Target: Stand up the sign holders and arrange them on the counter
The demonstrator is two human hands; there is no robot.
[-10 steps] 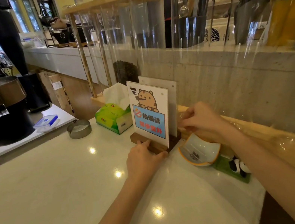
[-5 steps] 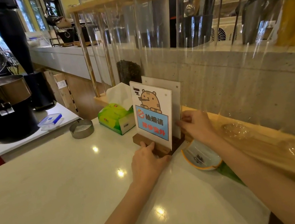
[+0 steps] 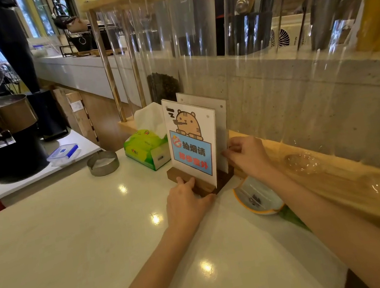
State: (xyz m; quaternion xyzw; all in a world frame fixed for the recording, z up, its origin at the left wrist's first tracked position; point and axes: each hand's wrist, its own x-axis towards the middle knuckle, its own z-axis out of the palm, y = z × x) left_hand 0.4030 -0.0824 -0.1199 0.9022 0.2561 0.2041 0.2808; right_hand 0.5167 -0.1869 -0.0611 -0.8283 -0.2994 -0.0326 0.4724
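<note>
Left hand point(image 3: 186, 204) lies flat on the white glossy counter point(image 3: 63, 255), fingers together and pressed against the near edge of the dark wooden base point(image 3: 201, 187) of the front sign holder, a clear upright panel carrying a cartoon tiger card with a blue notice point(image 3: 192, 141); it grips nothing. Right hand point(image 3: 249, 156) reaches behind, fingertips pinched narrow on the lower right edge of the second sign holder, a plain white-backed upright panel point(image 3: 219, 113) standing just behind the first. Both holders stand upright, close together, against the concrete wall ledge beyond the hands. Risk, as judgement: the panels are tall on narrow bases, so an uneven push at the base or a pull at the edge could tip one into the other. The right forearm passes directly over a white bowl with an orange rim point(image 3: 257, 198); dropping the wrist could knock it. The bowl holds a few small dark bits, not identifiable. Left of the left hand: a green tissue box point(image 3: 146, 154) with a white tissue protruding, then a round metal ashtray point(image 3: 103, 163), contents unclear. Farther left, a clear lidded plastic box with blue clips point(image 3: 63, 153), apparently empty.
</note>
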